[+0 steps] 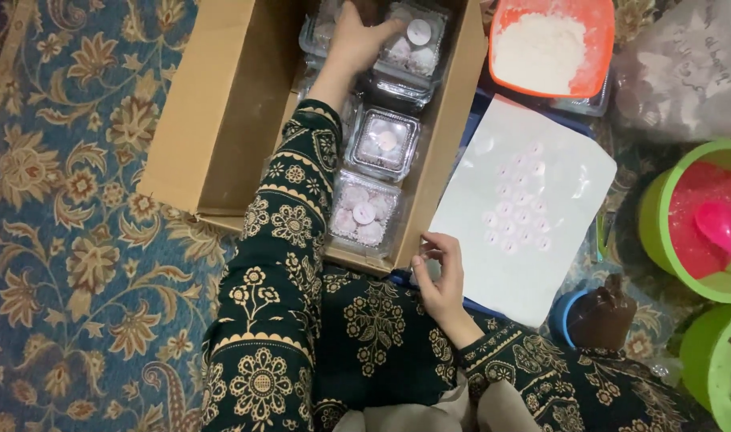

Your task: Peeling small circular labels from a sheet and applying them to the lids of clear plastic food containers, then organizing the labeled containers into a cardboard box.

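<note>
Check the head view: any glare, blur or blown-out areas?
Head view: glare on the clear plastic boxes and on the white sticker sheet; flour in the orange bowl nearly blown out; left hand and right hand slightly soft; carpet evenly lit.

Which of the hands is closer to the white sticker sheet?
Right. The right hand touches the white sticker sheet at its lower-left corner; the left hand is far off, inside the cardboard box.
</note>
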